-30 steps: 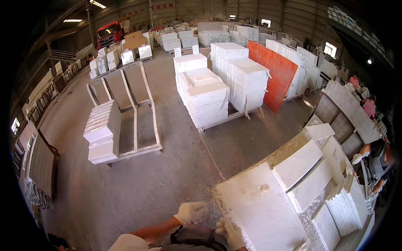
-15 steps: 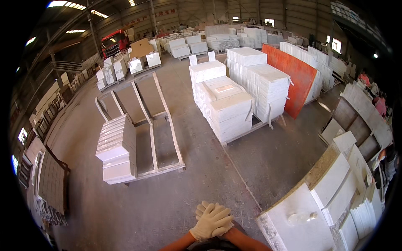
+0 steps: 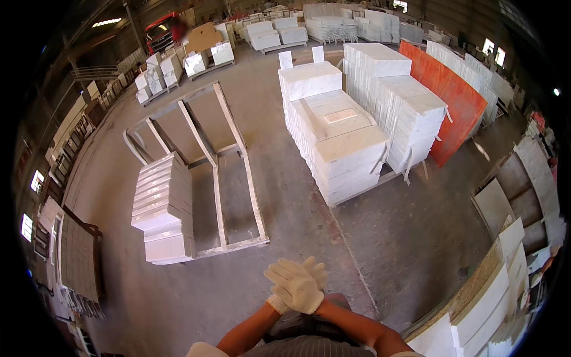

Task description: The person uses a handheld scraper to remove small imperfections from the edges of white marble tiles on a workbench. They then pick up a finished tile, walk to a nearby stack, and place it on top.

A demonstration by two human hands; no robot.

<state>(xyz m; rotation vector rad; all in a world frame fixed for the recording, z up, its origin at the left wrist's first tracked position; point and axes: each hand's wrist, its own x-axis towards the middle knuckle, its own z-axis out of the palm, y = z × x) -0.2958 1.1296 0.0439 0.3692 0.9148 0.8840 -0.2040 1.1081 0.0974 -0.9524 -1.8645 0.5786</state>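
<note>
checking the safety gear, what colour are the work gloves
The work gloves are cream, showing best in the head view.

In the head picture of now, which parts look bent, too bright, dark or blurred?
Head view: black corners; the red-orange slab looks bowed; a left-side window glares white; the red truck looks dim and smudged at its right; the gloved right hand appears fairly sharp.

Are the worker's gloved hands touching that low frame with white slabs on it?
Apart. The head view shows a strip of floor between the frame and both the left hand and right hand.
</note>
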